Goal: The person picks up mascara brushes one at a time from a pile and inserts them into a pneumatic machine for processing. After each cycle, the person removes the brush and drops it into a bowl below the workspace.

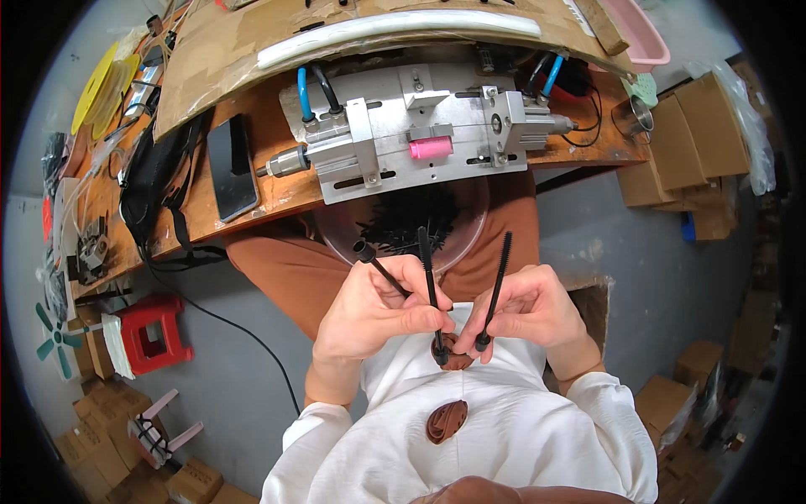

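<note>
My left hand is closed on two long black screws. One of them slants with its round socket head up to the left; the other stands nearly upright, thread up and head down. Pinched between the fingertips of my right hand is a third black screw, also thread up and head down. Both hands are close together in front of my white shirt. Beyond them, a clear bowl in my lap holds a heap of thin black pieces.
A metal jig with cylinders, blue tubes and a pink block sits at the wooden bench's near edge. Left of it lie a phone and black straps. A red stool and cardboard boxes stand around.
</note>
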`<action>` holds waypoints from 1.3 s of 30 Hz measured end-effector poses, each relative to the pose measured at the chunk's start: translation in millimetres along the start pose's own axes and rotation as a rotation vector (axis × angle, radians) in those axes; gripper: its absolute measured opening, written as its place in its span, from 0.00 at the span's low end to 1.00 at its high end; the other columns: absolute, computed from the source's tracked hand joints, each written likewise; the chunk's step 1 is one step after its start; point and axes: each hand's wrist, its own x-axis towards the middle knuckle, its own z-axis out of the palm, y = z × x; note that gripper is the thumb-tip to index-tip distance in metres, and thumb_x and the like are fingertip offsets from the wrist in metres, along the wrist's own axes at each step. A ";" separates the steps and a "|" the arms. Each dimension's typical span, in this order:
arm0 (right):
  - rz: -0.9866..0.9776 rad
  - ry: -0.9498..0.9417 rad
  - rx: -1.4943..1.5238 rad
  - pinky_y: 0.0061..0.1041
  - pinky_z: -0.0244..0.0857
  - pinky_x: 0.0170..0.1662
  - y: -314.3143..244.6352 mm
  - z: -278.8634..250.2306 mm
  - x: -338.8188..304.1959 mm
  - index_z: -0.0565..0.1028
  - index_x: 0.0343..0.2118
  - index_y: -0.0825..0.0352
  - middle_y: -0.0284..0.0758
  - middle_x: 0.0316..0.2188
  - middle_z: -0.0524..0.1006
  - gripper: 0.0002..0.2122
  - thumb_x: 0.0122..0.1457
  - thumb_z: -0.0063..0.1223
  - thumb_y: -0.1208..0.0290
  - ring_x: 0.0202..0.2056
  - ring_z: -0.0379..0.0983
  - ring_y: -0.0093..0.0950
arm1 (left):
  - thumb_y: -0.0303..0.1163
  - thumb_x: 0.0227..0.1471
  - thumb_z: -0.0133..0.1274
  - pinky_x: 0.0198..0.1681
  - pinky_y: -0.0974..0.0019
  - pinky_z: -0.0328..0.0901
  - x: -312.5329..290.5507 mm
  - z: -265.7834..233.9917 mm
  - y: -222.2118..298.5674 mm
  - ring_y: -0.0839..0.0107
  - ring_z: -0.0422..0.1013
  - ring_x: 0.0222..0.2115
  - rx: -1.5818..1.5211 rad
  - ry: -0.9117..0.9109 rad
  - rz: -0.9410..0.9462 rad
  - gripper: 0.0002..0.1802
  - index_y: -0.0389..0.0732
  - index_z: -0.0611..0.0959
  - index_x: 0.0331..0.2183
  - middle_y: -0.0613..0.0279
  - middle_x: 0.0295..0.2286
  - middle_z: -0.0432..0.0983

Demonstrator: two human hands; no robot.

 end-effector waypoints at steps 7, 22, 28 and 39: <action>0.108 -0.014 -0.035 0.23 0.75 0.33 -3.8 16.4 -7.4 0.72 0.36 0.80 0.47 0.34 0.78 0.07 0.61 0.45 0.80 0.30 0.78 0.29 | 0.21 0.45 0.61 0.37 0.68 0.70 -11.0 5.1 -1.5 0.69 0.77 0.30 0.006 -0.029 0.018 0.08 0.32 0.77 0.28 0.56 0.29 0.78; 0.085 -0.047 0.099 0.24 0.77 0.32 -1.2 25.3 -22.1 0.73 0.33 0.78 0.49 0.30 0.79 0.06 0.59 0.50 0.78 0.31 0.79 0.30 | 0.23 0.46 0.61 0.35 0.68 0.70 -19.9 16.0 -4.7 0.67 0.77 0.29 0.026 -0.066 0.057 0.08 0.30 0.78 0.28 0.54 0.25 0.76; 0.085 0.023 0.048 0.27 0.76 0.32 2.8 26.2 -17.2 0.68 0.37 0.73 0.44 0.32 0.77 0.07 0.63 0.45 0.74 0.31 0.77 0.30 | 0.22 0.36 0.64 0.27 0.71 0.63 -16.3 22.1 -11.0 0.76 0.68 0.26 0.814 0.160 0.440 0.10 0.36 0.82 0.27 0.61 0.29 0.79; 0.230 0.021 0.339 0.22 0.69 0.21 28.1 -14.2 2.8 0.59 0.37 0.62 0.40 0.31 0.72 0.06 0.64 0.44 0.72 0.25 0.73 0.27 | 0.31 0.32 0.57 0.29 0.71 0.63 7.4 11.1 -5.1 0.74 0.66 0.28 2.074 -0.174 0.855 0.18 0.42 0.81 0.33 0.68 0.37 0.76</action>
